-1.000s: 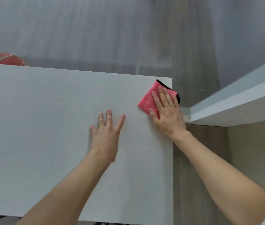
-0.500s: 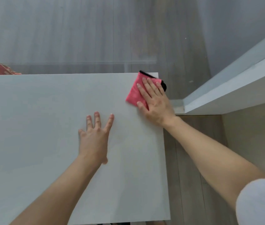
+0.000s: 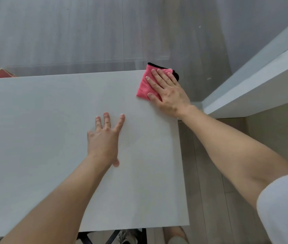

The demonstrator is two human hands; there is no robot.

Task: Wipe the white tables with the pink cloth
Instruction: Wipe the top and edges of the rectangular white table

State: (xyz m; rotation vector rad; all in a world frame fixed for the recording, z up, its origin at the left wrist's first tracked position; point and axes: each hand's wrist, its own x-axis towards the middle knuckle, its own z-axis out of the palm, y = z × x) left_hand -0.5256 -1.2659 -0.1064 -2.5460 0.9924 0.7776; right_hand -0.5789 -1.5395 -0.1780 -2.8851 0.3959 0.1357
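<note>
Head view: my right hand (image 3: 168, 92) lies flat, fingers straight, pressing the folded pink cloth (image 3: 144, 85) onto the far right corner of the white flat-topped desk (image 3: 42, 138). My left hand (image 3: 104, 138) rests spread mid-desk. I judge the wiping unfinished, though I cannot tell how much is done.

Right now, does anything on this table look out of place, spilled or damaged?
Nothing spilled or damaged. The pink cloth, flat under the right hand, overhangs the far right corner of the white table; the left hand rests flat on it.
</note>
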